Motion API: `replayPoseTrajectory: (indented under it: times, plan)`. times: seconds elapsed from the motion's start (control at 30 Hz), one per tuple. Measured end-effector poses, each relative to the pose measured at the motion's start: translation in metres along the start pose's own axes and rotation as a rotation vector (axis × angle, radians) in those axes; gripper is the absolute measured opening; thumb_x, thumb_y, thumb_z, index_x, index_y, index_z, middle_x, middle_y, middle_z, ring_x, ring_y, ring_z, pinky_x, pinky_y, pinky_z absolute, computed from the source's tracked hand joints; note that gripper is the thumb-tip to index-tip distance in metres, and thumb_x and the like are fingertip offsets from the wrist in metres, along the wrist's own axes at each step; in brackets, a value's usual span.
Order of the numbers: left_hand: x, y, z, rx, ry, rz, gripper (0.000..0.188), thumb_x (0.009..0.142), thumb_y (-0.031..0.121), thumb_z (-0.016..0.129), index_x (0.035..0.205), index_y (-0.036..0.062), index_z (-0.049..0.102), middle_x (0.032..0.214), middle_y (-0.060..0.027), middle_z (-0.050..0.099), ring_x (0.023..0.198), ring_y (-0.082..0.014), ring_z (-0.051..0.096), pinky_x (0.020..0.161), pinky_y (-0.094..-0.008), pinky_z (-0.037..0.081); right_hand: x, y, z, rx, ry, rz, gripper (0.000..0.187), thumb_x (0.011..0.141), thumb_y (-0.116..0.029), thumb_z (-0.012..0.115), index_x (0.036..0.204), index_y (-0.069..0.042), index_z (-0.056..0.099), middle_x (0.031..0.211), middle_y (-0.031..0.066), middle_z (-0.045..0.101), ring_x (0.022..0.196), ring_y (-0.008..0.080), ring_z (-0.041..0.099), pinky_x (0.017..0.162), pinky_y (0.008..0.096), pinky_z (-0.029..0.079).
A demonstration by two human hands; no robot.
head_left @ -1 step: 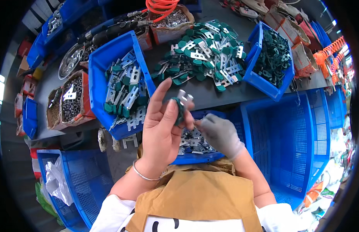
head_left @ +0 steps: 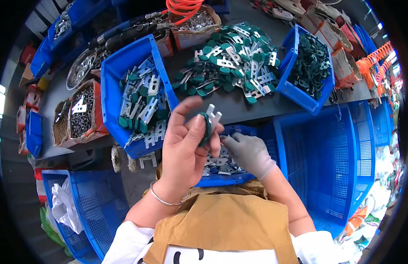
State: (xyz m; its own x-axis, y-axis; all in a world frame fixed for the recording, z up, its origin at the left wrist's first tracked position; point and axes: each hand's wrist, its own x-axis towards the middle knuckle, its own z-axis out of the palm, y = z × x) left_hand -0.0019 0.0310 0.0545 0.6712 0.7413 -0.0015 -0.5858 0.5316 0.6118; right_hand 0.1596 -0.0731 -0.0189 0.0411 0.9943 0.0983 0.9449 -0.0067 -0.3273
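Observation:
My bare left hand (head_left: 185, 147) is raised in the middle, its thumb and fingers closed on a green-capped metal plate (head_left: 205, 130). Two silvery prongs stick up from the green part. My right hand (head_left: 252, 154), in a pale grey glove, is beside it over a blue bin (head_left: 228, 179) at my lap. Its fingertips are pinched together; whatever may be between them is too small to make out. Loose silver metal plates (head_left: 220, 167) lie in that bin, partly hidden by my hands.
Green-capped plates fill a blue bin (head_left: 105, 94) at left and form a heap (head_left: 239, 57) on the bench. Another blue bin (head_left: 307, 104) holds green caps. Large blue crates (head_left: 318, 154) stand right and lower left. An orange coiled hose (head_left: 184, 6) hangs at the back.
My left index finger has bent down from pointing up, and the green-capped plate has tilted slightly. My gloved right hand has shifted a little to the right.

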Motion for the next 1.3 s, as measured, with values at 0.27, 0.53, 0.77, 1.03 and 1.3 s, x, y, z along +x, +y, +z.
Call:
replayPoseTrajectory:
  times: [0.27, 0.53, 0.77, 1.03, 1.3]
  plan:
    - [-0.004, 0.015, -0.012, -0.024, 0.144, -0.122, 0.020, 0.097, 0.007, 0.061, 0.115, -0.0004, 0.064, 0.096, -0.0138, 0.072, 0.079, -0.0172, 0.071, 0.067, -0.0298, 0.062, 0.008, 0.009, 0.008, -0.288, -0.041, -0.283, 0.015, 0.085, -0.020, 0.061, 0.099, -0.015, 0.065, 0.088, 0.0075, 0.066, 0.076, 0.0251, 0.070, 0.065, 0.0372, 0.055]
    - [-0.009, 0.002, -0.016, -0.022, 0.140, -0.170, 0.023, 0.097, 0.004, 0.060, 0.119, -0.0015, 0.064, 0.097, -0.0123, 0.072, 0.083, -0.0191, 0.072, 0.070, -0.0298, 0.063, 0.026, -0.017, 0.014, -0.204, -0.368, -0.081, 0.017, 0.084, -0.018, 0.060, 0.098, -0.012, 0.068, 0.090, 0.0084, 0.071, 0.080, 0.0238, 0.073, 0.064, 0.0377, 0.057]
    - [-0.020, -0.009, -0.029, 0.068, 0.161, -0.280, 0.014, 0.096, 0.005, 0.062, 0.110, 0.0002, 0.063, 0.095, -0.0091, 0.069, 0.083, -0.0193, 0.072, 0.071, -0.0321, 0.062, -0.001, -0.002, 0.018, -0.130, 0.008, -0.174, 0.011, 0.084, -0.014, 0.064, 0.095, -0.012, 0.064, 0.081, 0.0049, 0.066, 0.071, 0.0243, 0.069, 0.057, 0.0371, 0.052]
    - [-0.037, -0.022, -0.042, 0.152, 0.234, -0.402, 0.018, 0.095, 0.006, 0.064, 0.112, -0.0012, 0.063, 0.098, -0.0093, 0.069, 0.080, -0.0171, 0.070, 0.070, -0.0293, 0.060, -0.024, 0.000, -0.048, 0.714, 0.425, -0.132, 0.033, 0.075, 0.014, 0.067, 0.100, -0.008, 0.071, 0.087, 0.0104, 0.072, 0.066, 0.0185, 0.064, 0.058, 0.0263, 0.050]
    - [-0.041, -0.013, -0.034, 0.137, 0.071, -0.554, 0.019, 0.096, 0.008, 0.065, 0.110, -0.0029, 0.062, 0.097, -0.0097, 0.065, 0.079, -0.0162, 0.067, 0.065, -0.0280, 0.056, -0.022, 0.007, -0.053, 0.671, 0.277, -0.284, 0.036, 0.073, 0.014, 0.066, 0.101, -0.009, 0.072, 0.095, 0.0119, 0.073, 0.078, 0.0255, 0.072, 0.063, 0.0291, 0.055]
